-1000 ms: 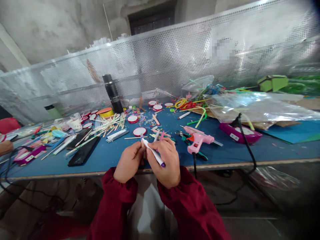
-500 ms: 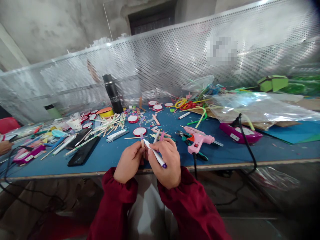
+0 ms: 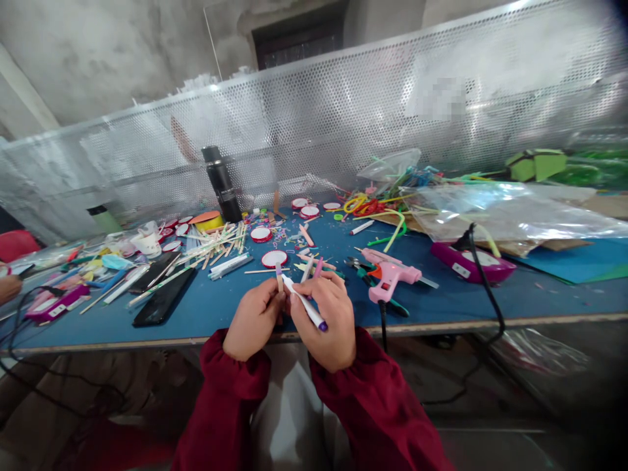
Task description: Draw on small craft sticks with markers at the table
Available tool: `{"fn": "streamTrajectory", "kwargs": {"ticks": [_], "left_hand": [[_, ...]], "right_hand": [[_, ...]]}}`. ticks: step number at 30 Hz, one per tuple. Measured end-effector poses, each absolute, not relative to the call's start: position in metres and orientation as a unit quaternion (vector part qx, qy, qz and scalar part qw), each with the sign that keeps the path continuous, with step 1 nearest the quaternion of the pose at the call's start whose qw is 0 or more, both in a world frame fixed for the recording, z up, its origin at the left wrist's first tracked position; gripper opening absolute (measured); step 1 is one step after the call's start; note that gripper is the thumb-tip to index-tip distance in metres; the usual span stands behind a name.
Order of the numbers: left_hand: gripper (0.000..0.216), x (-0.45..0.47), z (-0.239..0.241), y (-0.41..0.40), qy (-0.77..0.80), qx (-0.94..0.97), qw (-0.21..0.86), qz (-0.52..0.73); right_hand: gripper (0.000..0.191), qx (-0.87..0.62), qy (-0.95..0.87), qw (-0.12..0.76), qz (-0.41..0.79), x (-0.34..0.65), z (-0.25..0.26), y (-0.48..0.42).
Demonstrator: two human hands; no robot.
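Note:
My left hand [image 3: 256,313] is closed on a small wooden craft stick [image 3: 279,277], held upright near the table's front edge; its upper end looks purple. In my right hand [image 3: 326,317] is a white marker [image 3: 308,306] with a purple end, its tip close against the stick. Whether the tip touches the wood I cannot tell. Just beyond my fingers lies a red-rimmed white disc [image 3: 274,259]. Several markers and sticks, among them a pink one [image 3: 318,267], lie right behind my right hand.
To the right rests a pink glue gun [image 3: 390,273] over green-handled pliers [image 3: 366,273]. A purple power strip [image 3: 471,263] lies farther right. On the left are a black phone [image 3: 164,297], piled sticks [image 3: 230,241] and a black bottle [image 3: 222,184]. Another person's hand [image 3: 8,288] shows at far left.
Both hands keep nearly the same place and grip, with the marker tip still at the stick. Only very slight finger movement shows.

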State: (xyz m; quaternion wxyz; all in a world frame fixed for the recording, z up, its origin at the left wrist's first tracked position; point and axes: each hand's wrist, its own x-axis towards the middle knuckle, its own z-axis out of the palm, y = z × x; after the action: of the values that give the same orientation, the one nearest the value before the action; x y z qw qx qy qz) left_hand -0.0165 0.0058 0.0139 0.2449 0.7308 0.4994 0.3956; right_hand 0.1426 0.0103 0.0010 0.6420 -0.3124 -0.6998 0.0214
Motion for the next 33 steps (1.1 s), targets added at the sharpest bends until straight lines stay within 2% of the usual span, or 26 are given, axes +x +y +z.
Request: {"fn": "streamTrajectory", "kwargs": {"ticks": [6, 33], "left_hand": [[0.013, -0.0174, 0.0159, 0.0051, 0.496, 0.738, 0.248, 0.385], [0.014, -0.0167, 0.0166, 0.0033, 0.500, 0.735, 0.243, 0.388]], "right_hand": [[0.009, -0.312, -0.698, 0.644, 0.018, 0.1426, 0.0007, 0.0106], [0.008, -0.300, -0.691, 0.657, 0.033, 0.1429, -0.0018, 0.0115]]}}
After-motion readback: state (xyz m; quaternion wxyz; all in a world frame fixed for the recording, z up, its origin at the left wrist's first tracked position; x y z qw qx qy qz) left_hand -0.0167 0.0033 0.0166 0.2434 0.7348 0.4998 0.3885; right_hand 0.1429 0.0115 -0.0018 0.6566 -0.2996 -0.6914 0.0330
